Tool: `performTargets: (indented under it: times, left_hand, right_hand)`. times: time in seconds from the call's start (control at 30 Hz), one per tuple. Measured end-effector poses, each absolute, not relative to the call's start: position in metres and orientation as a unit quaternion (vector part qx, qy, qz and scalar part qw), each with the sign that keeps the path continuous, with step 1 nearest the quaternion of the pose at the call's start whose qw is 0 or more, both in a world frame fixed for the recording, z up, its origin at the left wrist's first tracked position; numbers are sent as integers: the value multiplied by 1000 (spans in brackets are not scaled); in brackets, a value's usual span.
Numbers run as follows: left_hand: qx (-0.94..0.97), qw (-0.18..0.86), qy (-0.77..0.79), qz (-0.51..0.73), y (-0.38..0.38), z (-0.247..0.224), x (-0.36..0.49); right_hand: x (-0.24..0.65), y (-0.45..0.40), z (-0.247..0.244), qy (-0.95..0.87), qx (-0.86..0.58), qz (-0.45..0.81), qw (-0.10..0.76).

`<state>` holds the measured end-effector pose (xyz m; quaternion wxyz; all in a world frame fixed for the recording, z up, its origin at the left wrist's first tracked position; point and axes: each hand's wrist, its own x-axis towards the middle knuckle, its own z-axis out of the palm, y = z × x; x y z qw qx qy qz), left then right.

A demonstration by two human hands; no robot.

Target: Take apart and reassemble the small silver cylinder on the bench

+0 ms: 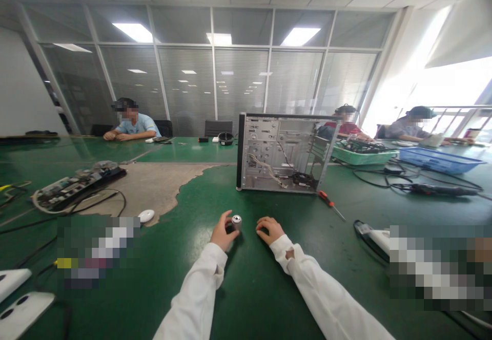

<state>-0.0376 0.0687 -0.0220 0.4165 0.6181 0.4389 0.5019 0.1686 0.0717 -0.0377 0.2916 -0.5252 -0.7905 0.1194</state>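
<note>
A small silver metal cylinder (237, 221) with a dark recess in its top stands upright on the green table. My left hand (224, 232) curves about its left side, thumb in front and fingers behind, and closes on it. To the right, my right hand (270, 229) rests on the tabletop with its fingers loosely bent and the thumb apart; nothing shows in it. Beyond both hands stands an open computer case (282, 153), its bare metal inside facing me, with loose wires and a small black fan. A red-and-black screwdriver (326, 199) lies by its lower right corner.
On the left, a circuit-board assembly (79, 186) with cables sits near a worn grey patch (154, 184) of the table (246, 299). Green (365, 158) and blue baskets (438, 161) and black cables stand at the right. Several people sit at the far side.
</note>
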Motion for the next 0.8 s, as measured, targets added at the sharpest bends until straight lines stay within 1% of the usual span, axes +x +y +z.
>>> performTargets:
  times: [0.1,0.23,0.43,0.8]
  left_hand:
    - [628,405,453,486,70,-23,-44]
    - [631,374,492,470,71,-20,-51]
    - [619,364,508,476,67,-15,-50]
    - [700,255,505,437,73,-29,-52]
  right_hand:
    - [176,71,-36,-794,-530,115,275]
    - [190,72,-34,-777,-572,88,250]
    - [193,72,-36,-757,-602,59,247]
    - [189,74,-40,-750,-614,42,242]
